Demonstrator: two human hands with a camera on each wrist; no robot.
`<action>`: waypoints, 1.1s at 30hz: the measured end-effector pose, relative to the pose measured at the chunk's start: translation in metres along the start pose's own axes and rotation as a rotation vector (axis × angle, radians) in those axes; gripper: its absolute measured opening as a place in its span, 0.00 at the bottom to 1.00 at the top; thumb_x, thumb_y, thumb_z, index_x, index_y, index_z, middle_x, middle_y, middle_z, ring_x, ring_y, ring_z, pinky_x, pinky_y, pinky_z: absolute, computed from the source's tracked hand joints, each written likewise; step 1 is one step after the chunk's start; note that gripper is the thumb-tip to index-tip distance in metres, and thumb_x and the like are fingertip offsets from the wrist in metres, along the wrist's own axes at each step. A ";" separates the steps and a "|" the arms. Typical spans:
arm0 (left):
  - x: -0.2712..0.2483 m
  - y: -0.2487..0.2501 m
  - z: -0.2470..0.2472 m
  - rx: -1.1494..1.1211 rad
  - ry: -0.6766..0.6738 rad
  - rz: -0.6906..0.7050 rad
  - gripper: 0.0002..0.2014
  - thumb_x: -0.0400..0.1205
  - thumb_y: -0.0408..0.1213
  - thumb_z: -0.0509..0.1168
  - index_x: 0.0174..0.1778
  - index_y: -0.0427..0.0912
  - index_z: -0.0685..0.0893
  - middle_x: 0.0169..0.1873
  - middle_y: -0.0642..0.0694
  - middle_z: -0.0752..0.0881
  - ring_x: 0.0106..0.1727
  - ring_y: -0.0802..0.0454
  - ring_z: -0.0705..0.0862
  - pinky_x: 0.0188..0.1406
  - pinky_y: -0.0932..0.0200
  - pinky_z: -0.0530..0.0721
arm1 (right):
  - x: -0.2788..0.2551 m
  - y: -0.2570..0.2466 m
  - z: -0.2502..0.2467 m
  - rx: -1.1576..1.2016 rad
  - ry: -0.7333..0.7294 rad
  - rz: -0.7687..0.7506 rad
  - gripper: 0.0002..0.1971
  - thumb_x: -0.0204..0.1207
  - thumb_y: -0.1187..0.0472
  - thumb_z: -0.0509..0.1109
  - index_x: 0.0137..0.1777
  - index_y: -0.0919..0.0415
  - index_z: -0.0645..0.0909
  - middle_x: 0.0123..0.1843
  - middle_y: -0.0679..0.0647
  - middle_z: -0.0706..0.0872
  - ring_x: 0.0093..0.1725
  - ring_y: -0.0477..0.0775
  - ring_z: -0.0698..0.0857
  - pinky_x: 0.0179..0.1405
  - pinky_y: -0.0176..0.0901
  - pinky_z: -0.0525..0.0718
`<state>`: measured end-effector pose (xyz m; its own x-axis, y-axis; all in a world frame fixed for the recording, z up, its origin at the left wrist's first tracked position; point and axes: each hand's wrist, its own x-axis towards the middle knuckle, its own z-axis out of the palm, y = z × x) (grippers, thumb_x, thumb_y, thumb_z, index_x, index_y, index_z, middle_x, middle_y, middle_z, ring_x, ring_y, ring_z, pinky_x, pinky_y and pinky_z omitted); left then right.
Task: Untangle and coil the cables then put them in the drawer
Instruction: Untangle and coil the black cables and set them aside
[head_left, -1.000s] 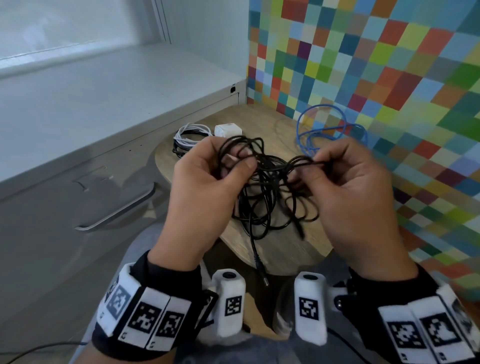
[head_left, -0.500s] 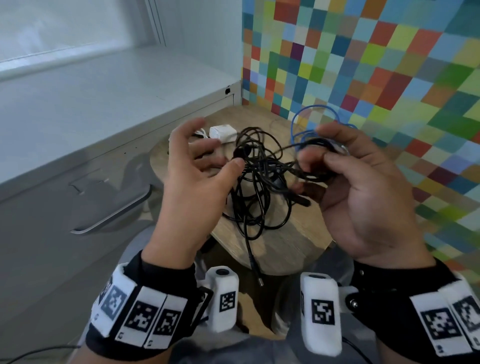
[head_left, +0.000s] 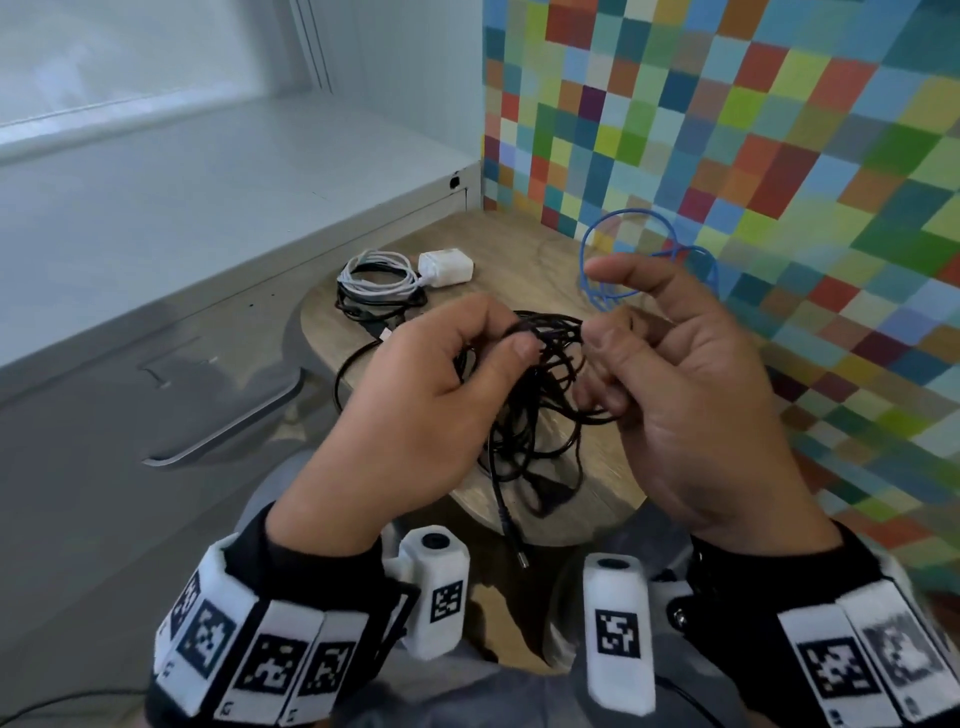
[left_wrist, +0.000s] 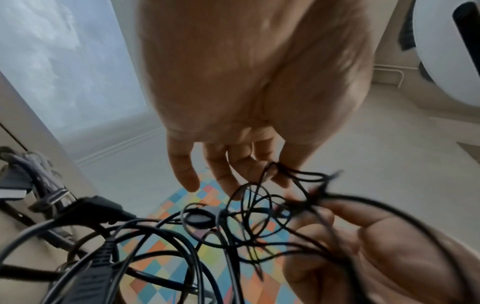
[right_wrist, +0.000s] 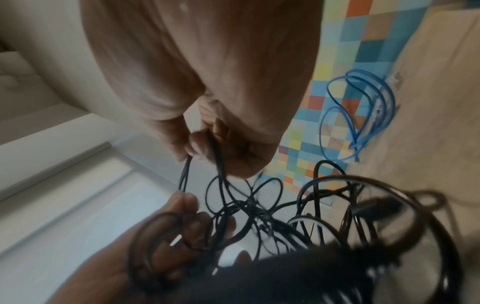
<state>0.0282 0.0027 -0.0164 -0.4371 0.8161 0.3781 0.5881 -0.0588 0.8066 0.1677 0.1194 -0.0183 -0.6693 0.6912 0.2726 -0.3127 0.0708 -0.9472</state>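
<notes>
A tangle of black cable (head_left: 535, 431) hangs between both hands above a small round wooden table (head_left: 524, 254), with one plug end (head_left: 521, 558) dangling below the table's edge. My left hand (head_left: 511, 338) pinches a few strands at the top of the tangle between thumb and forefinger. My right hand (head_left: 597, 364) is just to the right, its lower fingers curled through several loops and its index finger raised. The right wrist view shows those fingers (right_wrist: 205, 144) gripping black strands. The grey drawer (head_left: 156, 415) on the left is closed, with a metal handle (head_left: 223, 431).
A coiled white cable (head_left: 379, 280) with a white charger (head_left: 447, 267) lies at the table's back left, on a black coil. A blue cable (head_left: 649, 260) lies at the back right against the patchwork wall (head_left: 727, 130). A white ledge (head_left: 208, 182) tops the cabinet.
Half a second ago my left hand was spread open beside the tangle; now it pinches strands again. My right hand has lowered the bundle, raised its index finger and come close to the left.
</notes>
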 end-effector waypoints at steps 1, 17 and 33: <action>0.000 0.000 0.001 -0.033 0.034 0.003 0.07 0.85 0.46 0.65 0.43 0.51 0.84 0.35 0.51 0.86 0.37 0.53 0.84 0.40 0.49 0.84 | 0.000 -0.002 -0.001 -0.133 -0.012 -0.021 0.14 0.81 0.66 0.75 0.63 0.50 0.85 0.31 0.57 0.75 0.29 0.51 0.76 0.34 0.45 0.82; 0.007 0.011 -0.024 -0.976 0.305 -0.215 0.16 0.92 0.31 0.53 0.44 0.41 0.83 0.24 0.51 0.62 0.23 0.53 0.65 0.32 0.57 0.80 | 0.022 0.000 -0.024 -0.391 0.161 -0.076 0.08 0.79 0.65 0.77 0.47 0.48 0.89 0.35 0.60 0.79 0.32 0.52 0.76 0.34 0.43 0.78; 0.018 -0.008 -0.022 -0.527 0.254 -0.241 0.11 0.89 0.34 0.64 0.41 0.45 0.84 0.22 0.54 0.69 0.22 0.55 0.64 0.26 0.59 0.78 | 0.034 -0.020 -0.051 -0.451 0.228 -0.062 0.10 0.83 0.73 0.69 0.53 0.58 0.88 0.26 0.43 0.79 0.23 0.47 0.66 0.23 0.37 0.66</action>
<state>0.0006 0.0047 -0.0062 -0.7011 0.6839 0.2019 0.0670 -0.2187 0.9735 0.1852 0.1783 0.0018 -0.4792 0.8114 0.3345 0.0088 0.3856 -0.9226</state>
